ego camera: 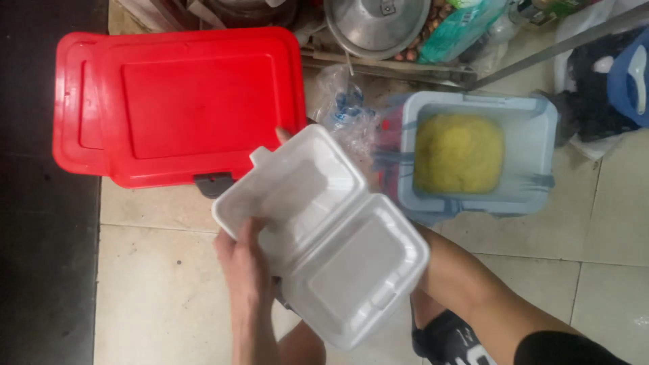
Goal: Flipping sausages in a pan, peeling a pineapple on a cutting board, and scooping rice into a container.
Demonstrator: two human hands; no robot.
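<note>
An open white foam clamshell box (324,233) is held over the tiled floor, both halves empty. My left hand (243,263) grips its near left edge, thumb on the rim. My right forearm runs in from the lower right and passes under the box. My right hand (282,134) is hidden beneath it, apart from one fingertip at the far left corner. Just beyond the box to the right stands a light blue foam cooler (537,135) taped with blue tape, holding a mound of yellow food (460,152).
A large red plastic lid (176,101) lies at the upper left, beside a dark mat (40,236). A crumpled clear plastic bag (345,111) sits between lid and cooler. A metal pot lid (375,23), packets and a blue item (629,74) crowd the back. My shoe (446,338) is below.
</note>
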